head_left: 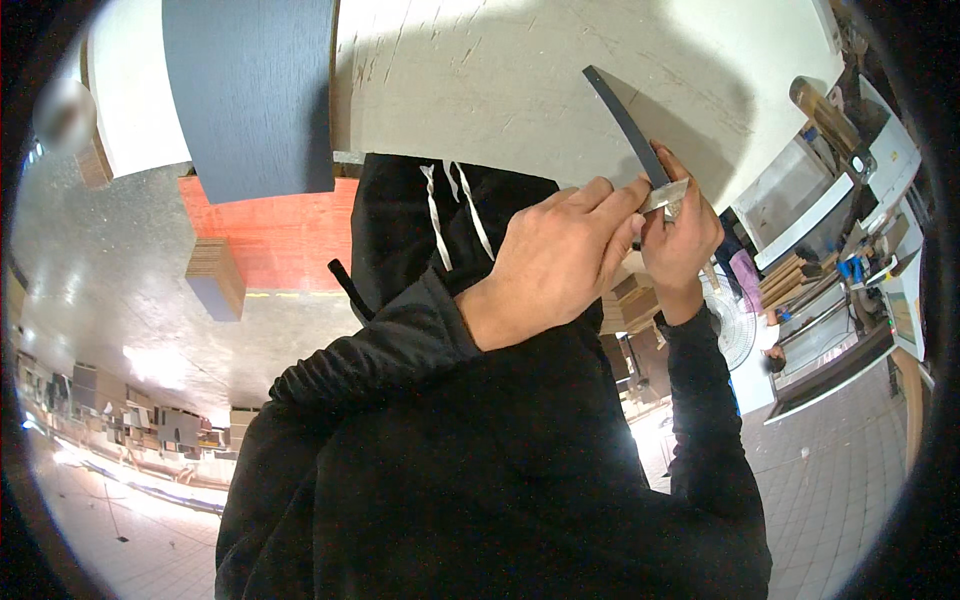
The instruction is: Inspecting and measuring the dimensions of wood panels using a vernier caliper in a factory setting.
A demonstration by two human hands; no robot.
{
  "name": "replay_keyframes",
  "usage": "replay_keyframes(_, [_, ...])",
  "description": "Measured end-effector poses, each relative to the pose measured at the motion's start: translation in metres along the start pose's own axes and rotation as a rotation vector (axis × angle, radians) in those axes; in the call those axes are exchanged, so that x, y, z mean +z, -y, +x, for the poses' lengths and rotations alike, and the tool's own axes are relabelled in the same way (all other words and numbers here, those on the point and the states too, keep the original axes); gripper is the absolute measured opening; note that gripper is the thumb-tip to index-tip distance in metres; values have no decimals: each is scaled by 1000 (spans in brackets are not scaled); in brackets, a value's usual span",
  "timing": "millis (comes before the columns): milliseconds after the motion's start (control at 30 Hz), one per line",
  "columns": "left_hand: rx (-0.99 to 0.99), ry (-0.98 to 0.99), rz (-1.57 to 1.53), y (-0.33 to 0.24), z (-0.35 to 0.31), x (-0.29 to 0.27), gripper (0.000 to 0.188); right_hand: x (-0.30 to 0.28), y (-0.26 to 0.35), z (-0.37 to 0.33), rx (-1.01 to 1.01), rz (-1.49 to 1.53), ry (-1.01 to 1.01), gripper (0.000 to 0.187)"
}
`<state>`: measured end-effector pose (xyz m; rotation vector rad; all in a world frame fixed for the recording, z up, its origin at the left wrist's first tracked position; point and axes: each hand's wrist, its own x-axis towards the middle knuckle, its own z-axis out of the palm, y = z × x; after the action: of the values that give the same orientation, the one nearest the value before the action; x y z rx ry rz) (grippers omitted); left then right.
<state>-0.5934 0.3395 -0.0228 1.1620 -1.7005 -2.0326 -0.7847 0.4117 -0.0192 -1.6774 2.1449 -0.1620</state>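
Note:
A long, thin dark strip [622, 120] slants up and away from my hands over the pale work surface. My right hand [685, 240] is closed around its near end, fingers curled behind it. Across that end lies a short, pale, flat piece [667, 195], whose kind I cannot make out. My left hand [555, 250] reaches across from the left, its thumb and fingers pinching at the pale piece. Its fingertips touch the strip's near end. The fingers partly hide where the two pieces meet.
The scratched, pale table [450, 90] spans the front. A dark grey panel [250, 100] lies at its left, beside a white panel [130, 90]. An orange-red board [290, 230] and a stack of panels [216, 278] sit lower left. A fan [732, 325] and a person [772, 345] are right.

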Motion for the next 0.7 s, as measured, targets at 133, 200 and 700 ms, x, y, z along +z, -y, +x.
replay_keyframes(133, [153, -32, 173, 11, 8, -5, 28, -3, -3, 0, -2, -9, 21, 52])
replay_keyframes(200, [210, -17, 237, 18, 15, -10, 27, -2, -6, 0, -1, -26, 21, 52])
replay_keyframes(700, [205, 134, 28, 32, 19, -13, 28, -1, -3, 0, 3, -56, 20, 49])
